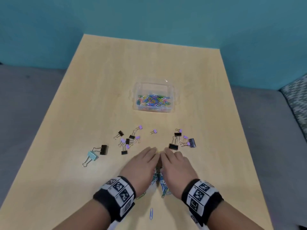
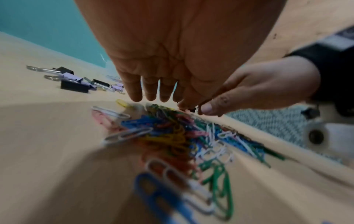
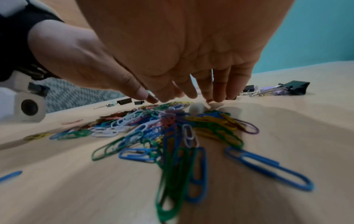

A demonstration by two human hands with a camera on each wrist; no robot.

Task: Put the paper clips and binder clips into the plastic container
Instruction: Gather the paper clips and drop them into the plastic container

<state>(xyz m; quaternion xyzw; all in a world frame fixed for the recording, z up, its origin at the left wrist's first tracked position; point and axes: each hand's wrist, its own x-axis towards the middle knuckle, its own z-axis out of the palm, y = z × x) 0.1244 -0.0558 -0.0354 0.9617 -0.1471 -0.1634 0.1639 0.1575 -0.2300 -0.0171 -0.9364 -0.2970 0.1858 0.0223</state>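
Fingers [image 2: 134, 89] of both hands, straight and together, cup a paper clip pile [image 3: 172, 125] on the desk [image 1: 99, 97]. Next, likely: scooping it toward the plastic container [image 1: 154, 97].

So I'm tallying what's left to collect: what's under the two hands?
A pile of coloured paper clips lies on the table beneath the left hand and right hand. Its full extent is covered from above.

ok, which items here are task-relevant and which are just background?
Task things:
- clear plastic container, already holding coloured paper clips
- loose pile of coloured paper clips under both hands
- stray blue paper clip
- black, purple and light blue binder clips scattered on the table

Just there:
- light wooden table
- teal wall
- patterned grey cushion
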